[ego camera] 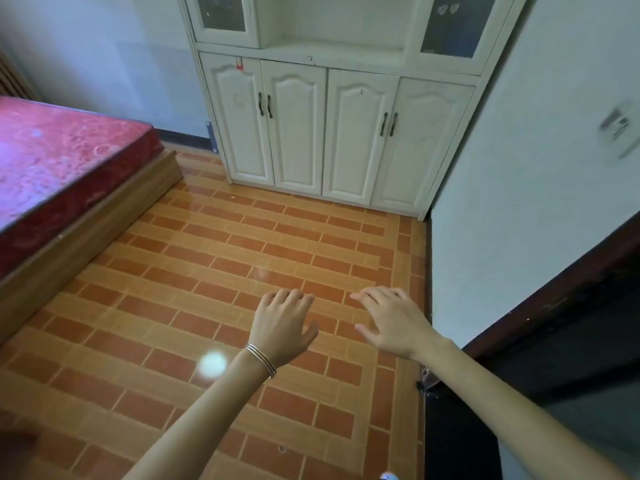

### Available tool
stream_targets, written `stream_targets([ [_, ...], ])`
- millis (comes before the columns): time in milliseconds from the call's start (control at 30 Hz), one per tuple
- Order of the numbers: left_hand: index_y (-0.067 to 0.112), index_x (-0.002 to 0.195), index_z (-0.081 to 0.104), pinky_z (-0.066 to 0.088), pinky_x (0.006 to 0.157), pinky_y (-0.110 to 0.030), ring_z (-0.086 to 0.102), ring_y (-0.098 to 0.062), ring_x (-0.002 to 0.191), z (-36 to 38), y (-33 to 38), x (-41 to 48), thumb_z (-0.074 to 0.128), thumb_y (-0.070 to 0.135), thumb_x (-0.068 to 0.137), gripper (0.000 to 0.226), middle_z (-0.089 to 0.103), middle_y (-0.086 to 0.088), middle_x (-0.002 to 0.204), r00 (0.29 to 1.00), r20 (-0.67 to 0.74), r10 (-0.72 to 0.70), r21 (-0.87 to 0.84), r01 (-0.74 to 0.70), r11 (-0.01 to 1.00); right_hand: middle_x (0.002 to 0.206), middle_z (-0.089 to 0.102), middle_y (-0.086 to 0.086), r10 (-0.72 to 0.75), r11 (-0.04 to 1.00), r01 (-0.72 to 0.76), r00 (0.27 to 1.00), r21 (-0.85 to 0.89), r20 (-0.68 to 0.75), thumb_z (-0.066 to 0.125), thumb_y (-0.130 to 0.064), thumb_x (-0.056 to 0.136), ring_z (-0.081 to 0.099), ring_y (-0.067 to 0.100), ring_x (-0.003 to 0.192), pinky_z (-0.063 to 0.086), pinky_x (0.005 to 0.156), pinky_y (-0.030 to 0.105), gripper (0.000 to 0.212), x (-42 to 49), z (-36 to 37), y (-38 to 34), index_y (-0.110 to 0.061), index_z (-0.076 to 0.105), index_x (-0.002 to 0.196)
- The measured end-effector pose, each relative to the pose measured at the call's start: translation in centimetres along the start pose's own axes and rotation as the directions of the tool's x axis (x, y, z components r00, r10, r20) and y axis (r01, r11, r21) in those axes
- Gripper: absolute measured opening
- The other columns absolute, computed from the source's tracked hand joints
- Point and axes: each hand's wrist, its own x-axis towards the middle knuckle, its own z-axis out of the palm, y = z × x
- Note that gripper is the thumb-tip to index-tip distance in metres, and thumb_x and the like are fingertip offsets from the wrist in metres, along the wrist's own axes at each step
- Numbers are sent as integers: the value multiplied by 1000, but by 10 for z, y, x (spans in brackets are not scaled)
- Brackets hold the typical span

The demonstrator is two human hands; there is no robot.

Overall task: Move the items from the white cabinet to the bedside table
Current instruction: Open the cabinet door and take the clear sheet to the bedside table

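At the far left a bed (86,237) with a red patterned mattress (62,161) is seen on a wooden base, and a bedside table is not shown anywhere in view. Over the tiled floor (207,254) the left hand (282,323), with thin bangles (261,360) at the wrist, is held out palm down; its fingers (294,296) are loosely spread and nothing is held in them. Ahead, well apart from both hands, the white cabinet (298,133) is stood against the wall. Its four lower doors are shut, so whatever is kept behind them is hidden and its weight or stiffness cannot be judged. A small red tag (239,63) is seen at the top of the leftmost door. The doors would best be taken by the dark vertical handles, paired at the left (265,105) and at the right (388,124); an easy pull is expected to be enough. On the ledge above, a tiny object (309,59) is made out, too small to be named. Behind the right glass door (453,39) two small pale things (447,8) are visible; they are judged light and possibly fragile, to be pinched gently once that door is opened. The right hand (391,318) is likewise extended, relaxed and empty. Further right a blurred wall plate (618,129) and a dark door (571,341) are seen.
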Motion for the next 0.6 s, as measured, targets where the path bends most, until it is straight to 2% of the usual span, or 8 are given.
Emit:
stream_targets([
  [233,15,106,66,52,73,-39,64,-22,87,29,1,30,38,48,79,51,68,-1,95,1000,1,-26,-26,26,999,130,49,-2,-50,999,50,998,-20,44,42,-49,90,42,15,121,32,101,34,51,30,20,35,-20,42,131],
  [433,18,101,68,52,71,-37,64,-21,83,46,10,96,46,47,75,45,68,1,92,995,64,-70,9,70,998,133,46,-3,-86,996,90,989,-25,118,41,-48,91,40,15,123,31,102,35,51,81,13,99,-22,39,134],
  [600,18,101,67,52,71,-38,63,-21,83,41,6,182,57,47,75,40,68,0,92,993,35,-114,74,111,991,134,45,-2,-121,991,126,988,-43,101,40,-48,91,40,16,123,32,102,36,51,136,-23,163,-22,38,135],
])
